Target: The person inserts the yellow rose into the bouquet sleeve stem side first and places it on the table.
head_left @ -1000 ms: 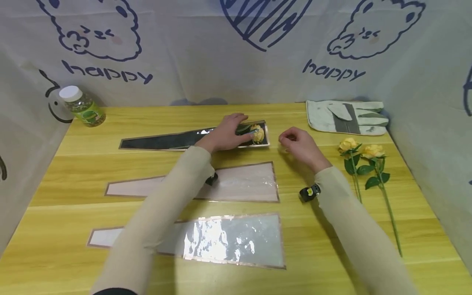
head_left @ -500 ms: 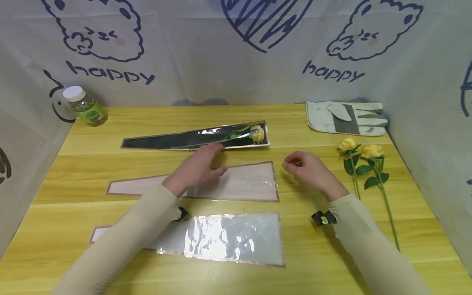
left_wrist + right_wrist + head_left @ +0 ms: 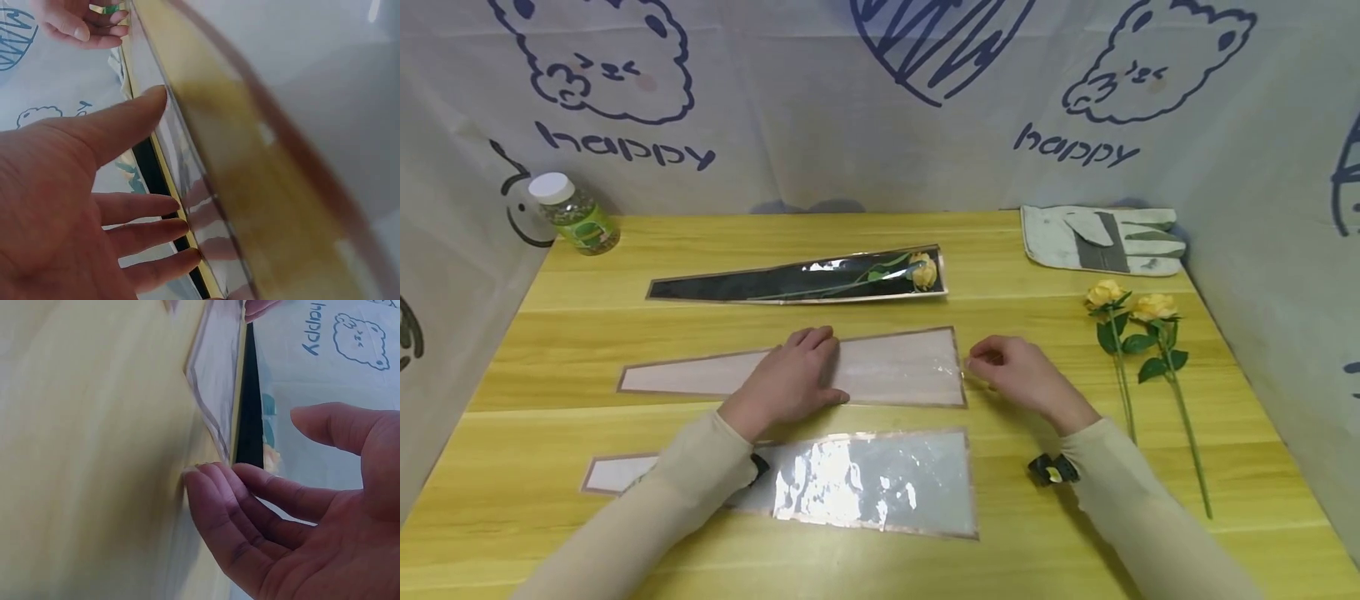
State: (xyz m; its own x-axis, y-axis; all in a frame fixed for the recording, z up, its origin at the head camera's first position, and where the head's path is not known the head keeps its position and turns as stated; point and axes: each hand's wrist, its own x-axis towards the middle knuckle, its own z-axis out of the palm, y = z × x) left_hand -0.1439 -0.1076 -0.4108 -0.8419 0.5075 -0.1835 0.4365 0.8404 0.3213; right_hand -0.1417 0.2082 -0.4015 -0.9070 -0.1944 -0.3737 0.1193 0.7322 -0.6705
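Observation:
A pale pink flower sleeve (image 3: pixel 898 367) lies flat in the middle of the wooden table, wide end to the right. My left hand (image 3: pixel 790 379) rests on it, and the left wrist view shows fingertips (image 3: pixel 190 255) touching its clear film, thumb spread. Just off the sleeve's wide edge is my right hand (image 3: pixel 1026 379), holding nothing. Its fingers bend loosely with the thumb apart in the right wrist view; contact with the edge is hard to tell. Behind lies a black flower sleeve (image 3: pixel 737 287) with a yellow rose (image 3: pixel 922 272) inside.
A whitish flower sleeve (image 3: pixel 925 483) lies nearest the front, partly under the left forearm. Two yellow roses (image 3: pixel 1107 293) with long stems lie at the right. A work glove (image 3: pixel 1101 242) is at the back right, a white-lidded jar (image 3: pixel 583 221) at the back left.
My left hand has left the black sleeve and come forward onto the pink one. The right hand has also moved forward, to beside the pink sleeve's wide end.

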